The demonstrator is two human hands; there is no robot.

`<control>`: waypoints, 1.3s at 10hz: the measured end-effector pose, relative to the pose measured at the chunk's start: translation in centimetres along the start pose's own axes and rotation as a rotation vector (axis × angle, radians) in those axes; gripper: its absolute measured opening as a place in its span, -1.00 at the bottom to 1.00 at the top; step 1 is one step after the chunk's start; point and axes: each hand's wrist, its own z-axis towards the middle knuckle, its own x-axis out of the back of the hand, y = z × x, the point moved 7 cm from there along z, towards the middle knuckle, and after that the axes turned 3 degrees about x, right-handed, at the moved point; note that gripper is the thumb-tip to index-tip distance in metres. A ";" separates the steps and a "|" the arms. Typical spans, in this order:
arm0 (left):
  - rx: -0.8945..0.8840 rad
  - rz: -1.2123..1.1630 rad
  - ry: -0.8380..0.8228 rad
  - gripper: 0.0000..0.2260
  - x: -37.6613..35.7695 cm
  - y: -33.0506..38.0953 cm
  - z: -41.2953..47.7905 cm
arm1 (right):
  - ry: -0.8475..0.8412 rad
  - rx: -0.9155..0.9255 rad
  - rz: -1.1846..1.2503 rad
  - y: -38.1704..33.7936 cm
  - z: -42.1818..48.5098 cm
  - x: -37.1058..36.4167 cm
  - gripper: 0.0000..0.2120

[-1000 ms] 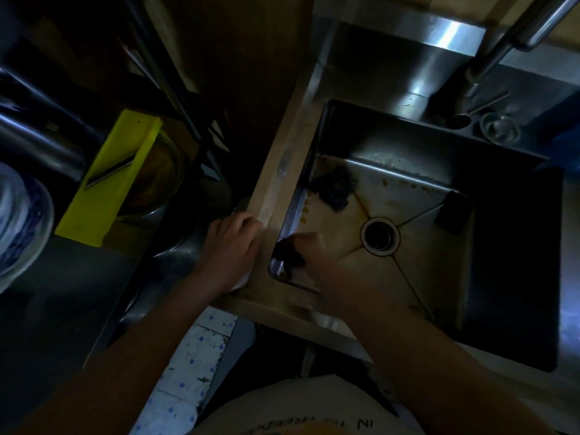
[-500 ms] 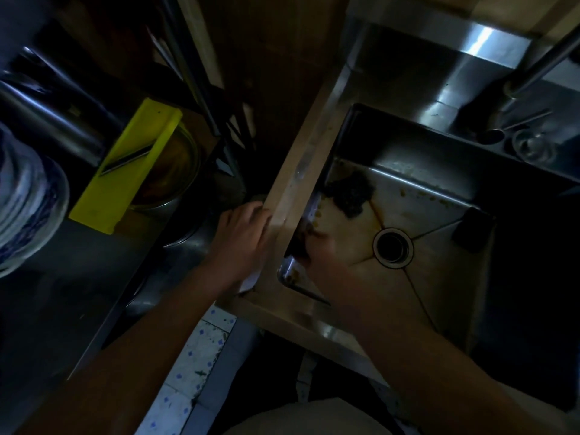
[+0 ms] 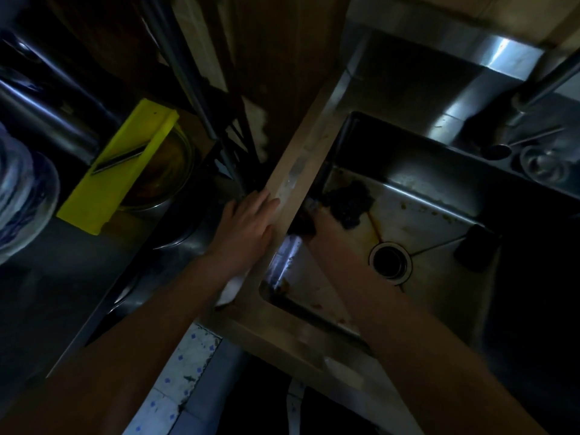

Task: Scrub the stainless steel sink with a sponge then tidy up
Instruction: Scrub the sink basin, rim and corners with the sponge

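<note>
The stainless steel sink (image 3: 417, 215) is stained brown around its drain (image 3: 390, 262). My right hand (image 3: 320, 224) is down inside it against the left wall, closed on a dark sponge (image 3: 301, 226) that is mostly hidden in shadow. My left hand (image 3: 248, 227) lies flat with fingers apart on the sink's left rim (image 3: 295, 177), a white cloth (image 3: 232, 285) showing under its wrist. A dark clump of scourer or debris (image 3: 350, 204) lies on the sink floor just beyond my right hand.
A dark block (image 3: 477, 251) stands on the sink floor right of the drain. The faucet (image 3: 546, 86) rises at the back right, with a glass (image 3: 544, 164) near it. On the left counter a yellow slicer (image 3: 116, 171) rests over a metal bowl (image 3: 169, 171), with plates (image 3: 18, 199) at the far left.
My right hand has slid with the sponge along the sink's left wall, away from the near corner toward the dark clump. My left hand has flattened on the rim.
</note>
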 end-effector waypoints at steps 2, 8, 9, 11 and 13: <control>-0.024 -0.030 0.007 -0.65 -0.1 1.3 1.7 | 0.239 0.036 0.563 -1.1 4.0 2.2 -0.94; -0.038 0.017 -0.066 -0.63 -0.3 2.4 6.9 | -0.014 -0.089 0.650 -1.2 4.2 1.9 -0.70; -0.072 -0.015 -0.035 -0.68 0.2 2.6 7.0 | 0.187 0.054 0.841 -6.6 8.6 4.5 -0.64; -0.067 -0.072 0.001 -0.69 1.2 2.8 7.8 | 0.230 0.117 0.615 -6.7 9.6 5.5 -0.73; -0.097 0.057 -0.035 -0.65 0.8 2.7 10.1 | 0.080 -0.190 0.358 6.2 4.2 0.8 -0.87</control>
